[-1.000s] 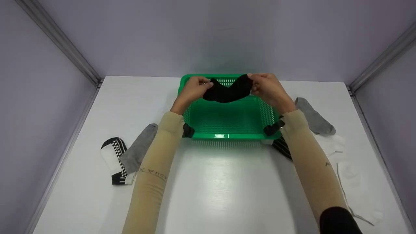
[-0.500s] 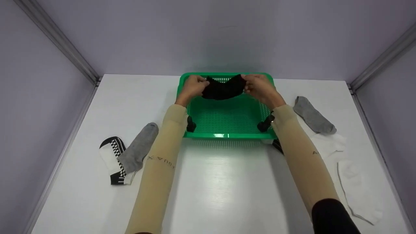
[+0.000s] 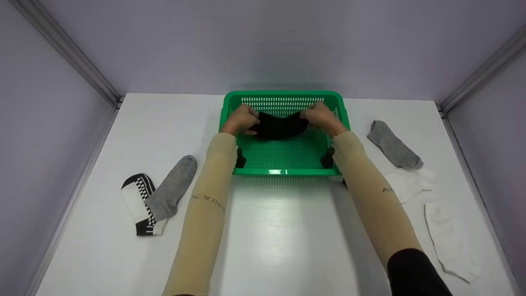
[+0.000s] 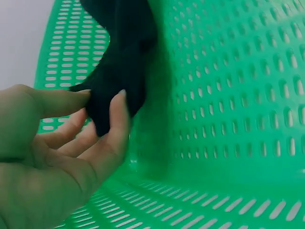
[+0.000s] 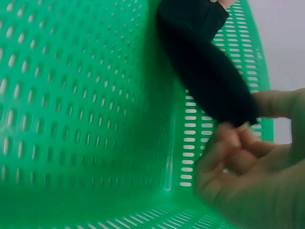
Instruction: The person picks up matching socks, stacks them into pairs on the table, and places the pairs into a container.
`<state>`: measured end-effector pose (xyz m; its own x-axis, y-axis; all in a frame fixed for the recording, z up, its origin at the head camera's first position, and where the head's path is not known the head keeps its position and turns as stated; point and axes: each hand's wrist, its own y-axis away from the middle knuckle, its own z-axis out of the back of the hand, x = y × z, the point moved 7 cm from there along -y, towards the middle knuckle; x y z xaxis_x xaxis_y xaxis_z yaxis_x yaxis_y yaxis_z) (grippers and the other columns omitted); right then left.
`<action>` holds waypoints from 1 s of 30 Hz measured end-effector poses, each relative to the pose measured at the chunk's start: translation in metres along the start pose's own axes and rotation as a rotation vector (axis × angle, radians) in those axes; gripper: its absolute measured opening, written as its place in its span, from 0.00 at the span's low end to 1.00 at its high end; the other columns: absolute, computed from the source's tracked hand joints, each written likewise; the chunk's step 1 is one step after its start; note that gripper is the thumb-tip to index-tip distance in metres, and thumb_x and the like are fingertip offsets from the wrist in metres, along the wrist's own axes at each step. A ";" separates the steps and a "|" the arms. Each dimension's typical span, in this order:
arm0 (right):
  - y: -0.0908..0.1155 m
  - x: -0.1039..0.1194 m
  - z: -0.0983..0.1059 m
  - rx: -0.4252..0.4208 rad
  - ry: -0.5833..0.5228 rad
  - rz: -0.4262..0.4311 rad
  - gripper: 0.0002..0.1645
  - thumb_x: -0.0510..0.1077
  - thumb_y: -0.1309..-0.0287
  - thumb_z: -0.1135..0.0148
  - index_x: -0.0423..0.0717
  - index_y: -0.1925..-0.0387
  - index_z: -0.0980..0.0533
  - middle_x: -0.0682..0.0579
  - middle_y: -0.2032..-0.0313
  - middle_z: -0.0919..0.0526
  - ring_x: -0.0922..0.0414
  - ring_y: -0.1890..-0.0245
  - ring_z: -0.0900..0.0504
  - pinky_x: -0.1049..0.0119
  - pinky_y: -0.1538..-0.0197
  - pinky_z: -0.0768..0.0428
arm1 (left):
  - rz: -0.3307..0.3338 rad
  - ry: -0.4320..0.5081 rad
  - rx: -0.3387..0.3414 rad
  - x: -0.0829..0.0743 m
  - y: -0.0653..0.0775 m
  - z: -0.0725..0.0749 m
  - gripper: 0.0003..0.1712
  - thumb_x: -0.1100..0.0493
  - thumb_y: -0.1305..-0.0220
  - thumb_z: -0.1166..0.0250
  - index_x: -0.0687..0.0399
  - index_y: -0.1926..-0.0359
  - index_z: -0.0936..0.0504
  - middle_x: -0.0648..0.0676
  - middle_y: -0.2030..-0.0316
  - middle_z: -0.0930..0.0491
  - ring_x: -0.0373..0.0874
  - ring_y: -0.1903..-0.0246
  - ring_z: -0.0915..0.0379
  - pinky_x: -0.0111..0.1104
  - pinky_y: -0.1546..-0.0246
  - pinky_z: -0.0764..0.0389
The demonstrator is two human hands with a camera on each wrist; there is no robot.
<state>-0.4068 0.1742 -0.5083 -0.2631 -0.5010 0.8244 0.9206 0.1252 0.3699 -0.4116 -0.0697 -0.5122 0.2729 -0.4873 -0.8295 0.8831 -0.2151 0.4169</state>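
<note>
A black sock (image 3: 279,126) is stretched sideways between both hands, inside the green basket (image 3: 274,172) near its back wall. My left hand (image 3: 242,119) pinches one end of it; in the left wrist view the thumb and fingers (image 4: 118,112) close on the dark cloth. The other end is pinched by my right hand (image 3: 321,116), whose fingers (image 5: 224,143) look blurred in the right wrist view. Between the hands the sock sags slightly. Perforated basket floor shows below it.
On the left, a grey sock (image 3: 172,187) overlaps a white sock with black checks (image 3: 137,201). To the right lie another grey sock (image 3: 393,144) and white socks (image 3: 450,240). A purple-grey wall (image 3: 287,45) stands right behind the basket.
Both hands have lowered the black sock from above the basket's back rim down into the basket. They have come slightly closer together. The socks on the table have stayed put.
</note>
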 end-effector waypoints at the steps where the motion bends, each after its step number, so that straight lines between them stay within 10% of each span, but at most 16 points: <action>1: -0.001 -0.002 0.000 -0.012 0.051 -0.019 0.23 0.40 0.30 0.48 0.54 0.80 0.43 0.59 0.83 0.43 0.62 0.84 0.44 0.58 0.68 0.34 | 0.010 -0.013 0.008 0.001 -0.001 -0.001 0.19 0.66 0.22 0.49 0.50 0.74 0.34 0.52 0.60 0.26 0.39 0.72 0.29 0.43 0.47 0.11; 4: -0.003 -0.007 -0.001 -0.060 0.197 -0.048 0.15 0.35 0.36 0.51 0.52 0.76 0.42 0.56 0.79 0.40 0.60 0.83 0.41 0.61 0.73 0.35 | 0.026 -0.068 0.017 0.004 -0.002 -0.003 0.23 0.66 0.22 0.50 0.49 0.78 0.39 0.49 0.70 0.36 0.40 0.80 0.47 0.46 0.49 0.11; 8: -0.006 -0.009 -0.004 -0.118 0.352 -0.026 0.13 0.32 0.39 0.53 0.50 0.76 0.39 0.52 0.76 0.35 0.57 0.80 0.35 0.63 0.76 0.34 | 0.066 -0.181 -0.004 0.007 -0.002 -0.004 0.12 0.63 0.21 0.49 0.55 0.59 0.18 0.52 0.51 0.21 0.41 0.68 0.30 0.40 0.51 0.13; 16: -0.004 -0.010 -0.008 -0.156 0.533 0.036 0.18 0.30 0.33 0.52 0.48 0.78 0.36 0.51 0.75 0.33 0.55 0.76 0.32 0.64 0.73 0.32 | 0.090 -0.354 0.028 0.009 -0.002 -0.013 0.19 0.65 0.23 0.45 0.54 0.37 0.19 0.55 0.34 0.23 0.44 0.56 0.31 0.38 0.55 0.24; 21: -0.002 0.000 -0.009 -0.190 0.599 0.081 0.16 0.30 0.36 0.48 0.48 0.77 0.34 0.52 0.74 0.32 0.55 0.75 0.33 0.62 0.73 0.32 | 0.051 -0.481 -0.004 -0.002 -0.003 -0.018 0.14 0.63 0.22 0.46 0.52 0.70 0.25 0.50 0.71 0.30 0.40 0.74 0.43 0.35 0.69 0.33; 25: -0.001 0.017 -0.015 -0.239 0.637 0.188 0.14 0.29 0.35 0.49 0.45 0.75 0.32 0.50 0.74 0.29 0.54 0.72 0.32 0.59 0.70 0.29 | -0.069 -0.515 -0.067 -0.016 -0.005 -0.023 0.21 0.67 0.23 0.51 0.51 0.78 0.33 0.48 0.78 0.43 0.41 0.77 0.53 0.35 0.73 0.40; 30: -0.002 0.026 -0.027 -0.183 0.630 0.251 0.06 0.32 0.33 0.42 0.34 0.58 0.20 0.39 0.57 0.15 0.47 0.57 0.18 0.49 0.52 0.16 | -0.144 -0.466 -0.007 -0.017 -0.003 -0.032 0.19 0.66 0.25 0.42 0.55 0.38 0.18 0.58 0.41 0.21 0.49 0.51 0.25 0.40 0.55 0.24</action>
<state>-0.4072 0.1378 -0.4992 0.1307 -0.8835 0.4499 0.9798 0.1843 0.0773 -0.4066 -0.0332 -0.5114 -0.0506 -0.7802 -0.6235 0.9025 -0.3031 0.3060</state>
